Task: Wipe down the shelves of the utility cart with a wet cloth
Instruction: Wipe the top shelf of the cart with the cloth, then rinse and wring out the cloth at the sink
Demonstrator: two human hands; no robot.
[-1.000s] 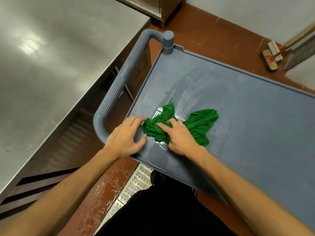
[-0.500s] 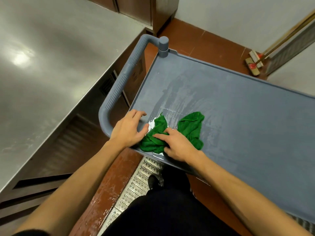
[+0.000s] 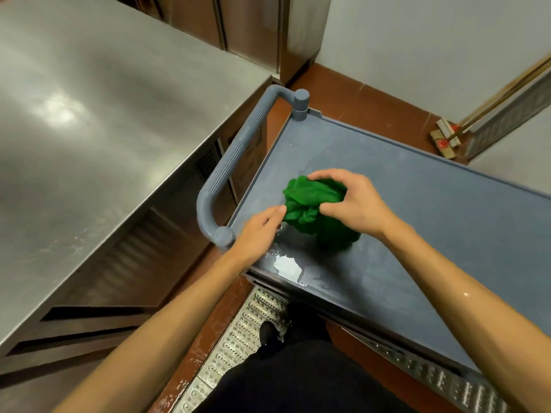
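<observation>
green cloth (image 3: 316, 204): lay bunched in a lump on the top shelf (image 3: 432, 222), toward the handle end.
right hand (image 3: 354, 204): curled over the lump from the right, gripped it between thumb and fingers.
left hand (image 3: 256, 231): reached in with fingers nearly straight, fingertips touched the cloth's left edge.
top shelf: grey, rimmed, wet around the cloth.
puddle (image 3: 287, 265): sat by the near rim, just beside the left hand.
handle (image 3: 229, 171): grey, ribbed, stood at the shelf's left end.
tabletop (image 3: 89, 114): shiny steel, left of the handle.
floor grate (image 3: 238, 338): metal, ran beneath the shelf's near edge.
broom (image 3: 447, 138): leaned by the wall, well apart.
</observation>
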